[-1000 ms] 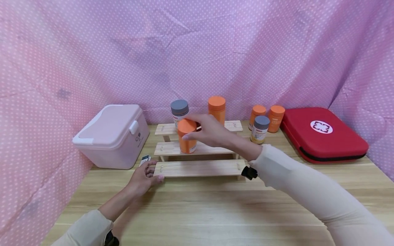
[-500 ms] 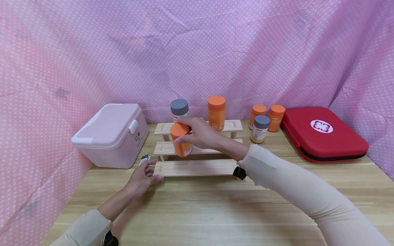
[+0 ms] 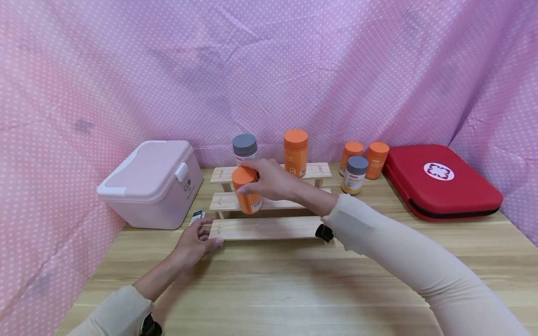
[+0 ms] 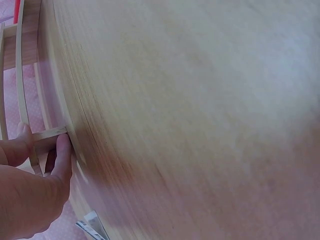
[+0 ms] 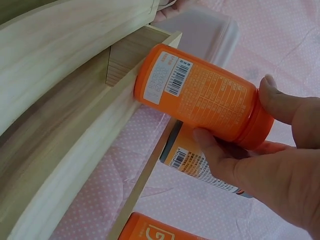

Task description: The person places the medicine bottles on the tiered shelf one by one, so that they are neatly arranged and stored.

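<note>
In the head view, my right hand [image 3: 275, 179] grips an orange pill bottle [image 3: 247, 192] near its cap, over the left part of the middle step of a three-step wooden display stand [image 3: 269, 228]. The bottle tilts a little, and in the right wrist view its base overlaps the step's edge. My left hand [image 3: 192, 242] holds the left end of the lowest step, thumb at the front edge; the left wrist view shows its fingers around the stand's end piece [image 4: 50, 133]. A grey-capped bottle [image 3: 244, 144] and another orange bottle [image 3: 296, 151] stand on the top step.
Left of the stand sits a pale pink lidded box [image 3: 153, 182], with a small printed packet [image 3: 197, 216] beside it. Two orange bottles, one of them at the right [image 3: 377, 161], and a grey-capped bottle [image 3: 354, 176] stand next to a red case [image 3: 443, 182]. Pink dotted cloth hangs behind.
My right hand has moved slightly left and down with the orange bottle, which now leans a little; over the last half second it barely moved. My left hand stays on the stand.
</note>
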`<state>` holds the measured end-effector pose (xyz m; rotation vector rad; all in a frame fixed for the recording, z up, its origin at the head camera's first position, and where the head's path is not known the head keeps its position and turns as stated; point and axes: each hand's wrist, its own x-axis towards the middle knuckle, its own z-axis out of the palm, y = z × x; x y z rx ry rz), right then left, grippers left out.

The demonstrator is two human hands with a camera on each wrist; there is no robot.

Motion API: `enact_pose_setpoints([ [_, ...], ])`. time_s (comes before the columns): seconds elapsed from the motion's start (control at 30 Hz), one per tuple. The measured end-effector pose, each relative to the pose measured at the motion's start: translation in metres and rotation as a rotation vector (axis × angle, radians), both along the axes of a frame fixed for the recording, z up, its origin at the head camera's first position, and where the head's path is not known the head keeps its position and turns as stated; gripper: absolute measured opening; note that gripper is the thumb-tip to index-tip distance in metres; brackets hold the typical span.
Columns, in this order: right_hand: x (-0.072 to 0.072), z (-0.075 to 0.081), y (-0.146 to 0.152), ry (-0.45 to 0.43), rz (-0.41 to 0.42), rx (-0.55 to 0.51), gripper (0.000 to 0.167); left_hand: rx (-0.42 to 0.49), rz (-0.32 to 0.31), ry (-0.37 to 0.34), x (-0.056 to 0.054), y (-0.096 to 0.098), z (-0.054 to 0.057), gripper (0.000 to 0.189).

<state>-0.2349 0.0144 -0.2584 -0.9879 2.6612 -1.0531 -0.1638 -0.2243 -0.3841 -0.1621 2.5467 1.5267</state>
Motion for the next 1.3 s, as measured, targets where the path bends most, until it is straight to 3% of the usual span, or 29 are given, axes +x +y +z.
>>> enact_pose_setpoints([
  [0.37,-0.001,0.0,0.002,-0.013,-0.018,-0.01,0.068,-0.009,0.007,-0.017,-0.001,0.001,0.0,0.065],
  [0.57,0.003,-0.004,0.018,0.049,0.0,-0.077,0.07,-0.001,0.005,-0.012,-0.001,0.001,-0.001,0.064],
  [0.8,0.016,-0.005,0.064,0.108,-0.002,-0.091,0.057,0.004,0.007,0.0,0.0,0.001,-0.001,0.064],
  [1.03,0.029,-0.01,0.112,0.163,-0.035,-0.104,0.057,0.007,0.012,0.013,0.0,0.0,-0.002,0.064],
  [1.3,0.038,-0.012,0.172,0.166,-0.184,-0.057,0.057,0.003,0.009,0.011,0.0,0.001,-0.001,0.063],
])
